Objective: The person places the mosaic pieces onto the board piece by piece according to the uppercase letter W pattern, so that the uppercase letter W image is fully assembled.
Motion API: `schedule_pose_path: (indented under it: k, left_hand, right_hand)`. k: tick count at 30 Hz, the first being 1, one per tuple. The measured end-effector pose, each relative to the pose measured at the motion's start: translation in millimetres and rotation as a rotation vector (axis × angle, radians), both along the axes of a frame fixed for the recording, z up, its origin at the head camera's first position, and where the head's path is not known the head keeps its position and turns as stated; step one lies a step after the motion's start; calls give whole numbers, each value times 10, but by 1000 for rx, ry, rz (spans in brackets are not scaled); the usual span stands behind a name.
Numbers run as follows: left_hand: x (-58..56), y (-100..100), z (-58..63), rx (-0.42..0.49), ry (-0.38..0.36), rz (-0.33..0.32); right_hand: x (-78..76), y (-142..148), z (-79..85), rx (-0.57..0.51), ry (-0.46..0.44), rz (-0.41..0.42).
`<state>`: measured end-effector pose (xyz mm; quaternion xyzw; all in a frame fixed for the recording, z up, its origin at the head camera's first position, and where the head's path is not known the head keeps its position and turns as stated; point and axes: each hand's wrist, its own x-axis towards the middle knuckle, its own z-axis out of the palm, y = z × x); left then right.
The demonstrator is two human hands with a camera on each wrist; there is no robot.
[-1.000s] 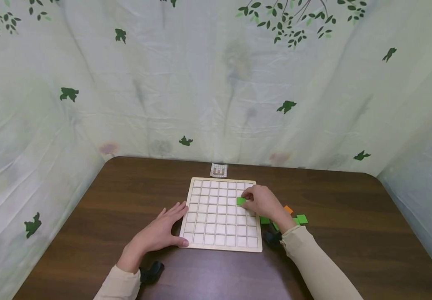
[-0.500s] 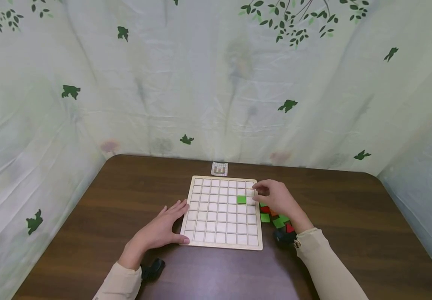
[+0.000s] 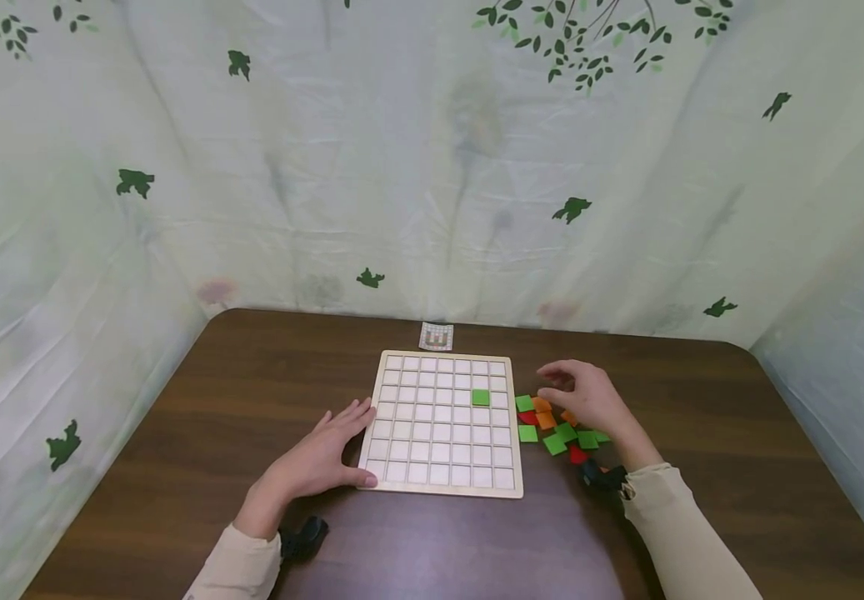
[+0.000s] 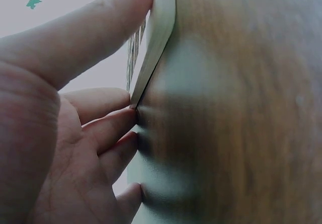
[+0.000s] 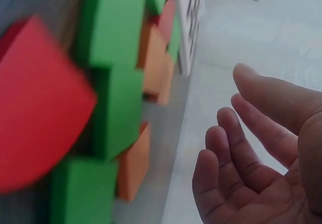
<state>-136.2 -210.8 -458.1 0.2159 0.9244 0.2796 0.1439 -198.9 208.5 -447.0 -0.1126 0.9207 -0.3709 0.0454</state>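
Note:
A pale wooden board (image 3: 439,454) with a grid of white squares lies on the table. One green square tile (image 3: 480,397) sits in a cell of its upper right part. My left hand (image 3: 324,454) rests against the board's left edge, thumb at the near corner and fingers spread; the left wrist view shows its fingertips touching the rim. My right hand (image 3: 589,396) hovers over the loose tiles to the right of the board, fingers loosely bent with nothing between them. Under and beside it lie green tiles (image 3: 555,443), orange tiles (image 3: 546,420) and a red piece (image 3: 577,454).
A small printed card (image 3: 436,337) lies behind the board near the table's back edge. The brown wooden table (image 3: 267,375) reaches to a pale curtain (image 3: 312,167) with leaf prints. In the right wrist view a red piece with a curved edge (image 5: 40,108) is close to the camera.
My right hand has let go of the green tile, which stays in its cell, and has moved right, off the board to above the loose tiles. My left hand has stayed at the board's edge.

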Motion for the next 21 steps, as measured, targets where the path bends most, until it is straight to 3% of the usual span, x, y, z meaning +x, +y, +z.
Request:
schedule_pose_path:
  k: [11, 21]
  left_hand:
    - [2, 3, 2, 9, 10, -6]
    - [11, 6, -6, 8, -2, 6]
  right_hand:
    - [-69, 132, -86, 48, -79, 3]
    - [-120, 100, -120, 86, -94, 132]
